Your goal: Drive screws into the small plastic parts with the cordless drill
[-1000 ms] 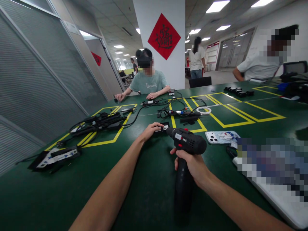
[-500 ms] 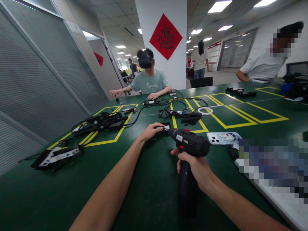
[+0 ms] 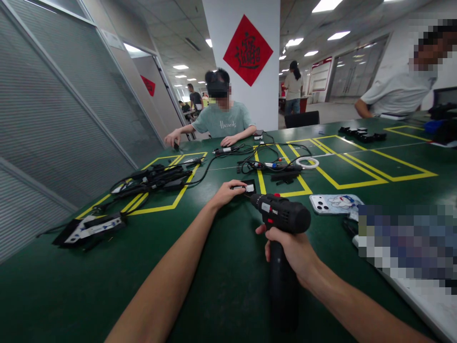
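My right hand (image 3: 291,250) is closed round the handle of a black cordless drill (image 3: 283,212), which points away from me and to the left. The drill's tip is beside a small black part with a white piece on it (image 3: 250,188); whether they touch I cannot make out. From the left, my left hand (image 3: 228,193) grips that part against the green table (image 3: 221,267), its fingers lying over the white piece. The underside of the part is hidden.
Bundled black cables (image 3: 153,178) lie at the left, near a black-and-white strip-like device (image 3: 96,228). Further cables and a white ring (image 3: 307,163) lie ahead. A phone (image 3: 335,204) and a blurred-out flat object are at the right. A person (image 3: 224,116) sits opposite.
The drill's tip has shifted slightly down and toward me, off the white piece, which shows more now. My left hand keeps its grip. The whole view has shifted a little.
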A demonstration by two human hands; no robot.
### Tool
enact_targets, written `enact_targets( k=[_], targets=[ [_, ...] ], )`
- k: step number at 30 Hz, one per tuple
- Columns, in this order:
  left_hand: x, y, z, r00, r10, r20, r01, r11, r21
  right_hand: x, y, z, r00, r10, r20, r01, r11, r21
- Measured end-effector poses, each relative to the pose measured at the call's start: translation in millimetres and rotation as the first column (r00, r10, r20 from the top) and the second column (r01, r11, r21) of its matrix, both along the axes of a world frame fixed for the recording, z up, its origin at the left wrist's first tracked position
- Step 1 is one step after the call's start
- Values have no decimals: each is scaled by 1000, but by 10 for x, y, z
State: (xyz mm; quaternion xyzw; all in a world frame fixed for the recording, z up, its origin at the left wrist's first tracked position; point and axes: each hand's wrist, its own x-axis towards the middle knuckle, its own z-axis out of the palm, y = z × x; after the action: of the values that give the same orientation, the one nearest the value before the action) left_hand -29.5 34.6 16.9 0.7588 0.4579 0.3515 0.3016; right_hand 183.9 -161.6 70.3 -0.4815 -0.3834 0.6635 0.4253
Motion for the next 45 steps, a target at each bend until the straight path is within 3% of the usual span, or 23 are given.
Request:
enact_targets(
  k=[9,45],
  targets=[
    [-2,3,-4,1000,-7,3,7,1000,14,12,4,-4,999,32,37,-33,998,44],
    [-30,24,-34,999,-20,33,20,1000,-6,16,39,6,995,17,97,-19,1000,20]
  ],
)
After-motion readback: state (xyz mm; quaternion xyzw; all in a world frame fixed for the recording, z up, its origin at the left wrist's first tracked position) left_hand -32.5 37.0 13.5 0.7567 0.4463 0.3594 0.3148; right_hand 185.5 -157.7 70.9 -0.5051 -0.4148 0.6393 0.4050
